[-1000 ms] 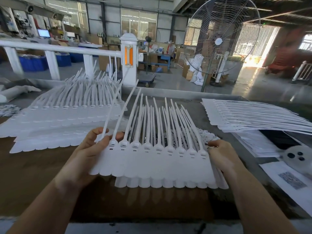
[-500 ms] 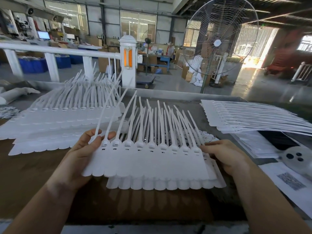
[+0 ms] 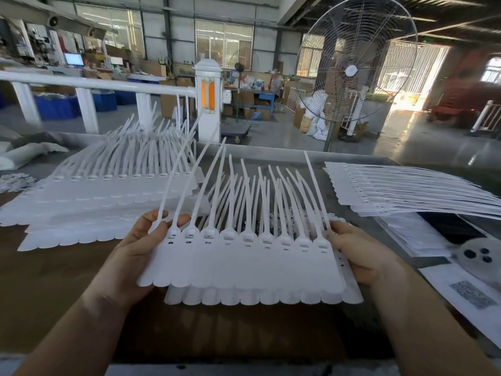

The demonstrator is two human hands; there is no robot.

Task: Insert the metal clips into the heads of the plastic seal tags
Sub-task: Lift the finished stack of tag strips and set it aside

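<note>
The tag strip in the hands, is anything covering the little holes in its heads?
Nothing visible covers them. The left hand and right hand grip only the ends of the tag strip, so its row of heads faces up uncovered.

Single head view — looks forward, down over worktable (image 3: 54,280), close; workshop floor beyond.

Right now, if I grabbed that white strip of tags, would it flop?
The strip of seal tags probably stays fairly flat: held only at its ends by the left hand and right hand, it barely sags. Its thin tails curve, likely bendy.
</note>
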